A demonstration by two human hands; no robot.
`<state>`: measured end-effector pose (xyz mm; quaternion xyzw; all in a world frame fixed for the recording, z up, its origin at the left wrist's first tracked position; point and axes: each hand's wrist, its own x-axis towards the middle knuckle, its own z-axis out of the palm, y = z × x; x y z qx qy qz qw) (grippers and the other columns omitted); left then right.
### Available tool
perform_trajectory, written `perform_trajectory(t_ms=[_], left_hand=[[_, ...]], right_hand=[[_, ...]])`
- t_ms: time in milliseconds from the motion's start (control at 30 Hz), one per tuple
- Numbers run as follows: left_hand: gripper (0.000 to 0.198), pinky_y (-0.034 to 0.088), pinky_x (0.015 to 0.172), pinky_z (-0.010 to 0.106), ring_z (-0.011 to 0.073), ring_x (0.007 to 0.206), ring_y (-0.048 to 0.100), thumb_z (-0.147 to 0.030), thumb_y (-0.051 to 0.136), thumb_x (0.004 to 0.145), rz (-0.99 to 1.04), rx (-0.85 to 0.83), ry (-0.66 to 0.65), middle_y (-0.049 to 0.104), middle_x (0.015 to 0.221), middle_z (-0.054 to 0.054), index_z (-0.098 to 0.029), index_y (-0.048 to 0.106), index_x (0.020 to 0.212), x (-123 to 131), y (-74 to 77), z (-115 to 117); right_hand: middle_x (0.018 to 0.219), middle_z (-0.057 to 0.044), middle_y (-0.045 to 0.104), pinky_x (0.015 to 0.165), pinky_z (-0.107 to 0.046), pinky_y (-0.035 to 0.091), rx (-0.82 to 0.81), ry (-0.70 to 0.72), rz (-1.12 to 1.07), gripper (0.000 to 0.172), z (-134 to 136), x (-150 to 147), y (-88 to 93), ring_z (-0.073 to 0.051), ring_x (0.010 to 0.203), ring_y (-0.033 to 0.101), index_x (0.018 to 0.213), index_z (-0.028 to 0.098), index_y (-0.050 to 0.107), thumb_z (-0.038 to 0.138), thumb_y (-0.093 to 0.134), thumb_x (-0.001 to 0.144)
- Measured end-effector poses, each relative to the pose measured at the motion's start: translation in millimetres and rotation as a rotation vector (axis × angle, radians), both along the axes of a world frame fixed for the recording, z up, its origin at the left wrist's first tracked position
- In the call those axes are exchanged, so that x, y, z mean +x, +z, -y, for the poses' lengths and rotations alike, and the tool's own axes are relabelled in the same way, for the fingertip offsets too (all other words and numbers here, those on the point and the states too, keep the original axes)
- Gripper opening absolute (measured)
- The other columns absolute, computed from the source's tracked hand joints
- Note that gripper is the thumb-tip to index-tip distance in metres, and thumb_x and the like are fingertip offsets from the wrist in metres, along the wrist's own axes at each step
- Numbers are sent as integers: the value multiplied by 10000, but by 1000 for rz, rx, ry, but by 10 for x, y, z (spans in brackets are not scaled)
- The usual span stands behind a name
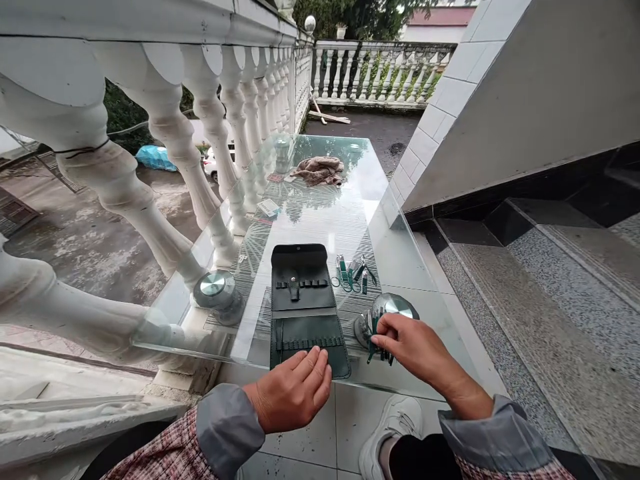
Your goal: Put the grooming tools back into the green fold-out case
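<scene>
Lead: Location of the black case (304, 323)?

Second: Laid open on the glass bench (400, 267), directly before the left hand (297, 393), with the upper flap farthest from the body and a row of small loops (299, 345) across the lower panel.

Lead: State of the left fingers?

Second: Extended and close together over the near part of that panel. Impossible to tell, with the thumb hidden, whether gripping the case or merely resting.

Lead: And the right hand (410, 347)?

Second: Pinched, thumb toward forefinger, at a cluster of slim green tools (371, 354) by the round metal support (395, 307). Not possible to confirm from this view whether grasping one or only touching the group.

Lead: Recommended handling?

Second: In judgement, separate a single tool before lifting, to avoid dragging others toward the near edge. Pinch at mid-length, clear of the tip. Keep the case flat with light left-hand pressure, leaving the loops uncovered.

Lead: Other hazards?

Second: Avoid brushing the clippers (342, 267) and neighbouring metal tools, grouped just right of the case; likely to slide on glass. Watch the loose right sleeve (500, 433).
</scene>
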<state>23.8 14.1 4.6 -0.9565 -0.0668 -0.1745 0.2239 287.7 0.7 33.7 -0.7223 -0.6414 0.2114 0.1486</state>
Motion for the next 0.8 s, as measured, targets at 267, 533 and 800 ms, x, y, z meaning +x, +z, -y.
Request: perform_trajectory(t_ms=[267, 533, 800], left_hand=[[314, 539, 813, 366, 262, 1043, 600, -273, 451, 913, -3, -18, -51, 618, 1142, 159, -85, 586, 1125, -15, 13, 22], [291, 543, 738, 328, 234, 968, 629, -247, 435, 895, 21, -21, -239, 652, 1053, 165, -81, 641, 1019, -6, 66, 58], [283, 545, 732, 334, 241, 966, 628, -244, 443, 895, 5, -26, -243, 646, 1059, 174, -80, 645, 1006, -9, 33, 65]], right_hand=[[591, 21, 569, 472, -246, 269, 50, -31, 146, 98, -29, 52, -125, -143, 522, 494, 745, 244, 530, 295, 452, 775], [767, -11, 601, 521, -272, 315, 183, -18, 291, 187, -53, -100, -216, -183, 693, 542, 719, 238, 556, 393, 485, 793], [775, -18, 615, 559, -278, 321, 144, 18, 306, 160, -92, -185, -181, -172, 700, 549, 728, 229, 601, 284, 476, 810]])
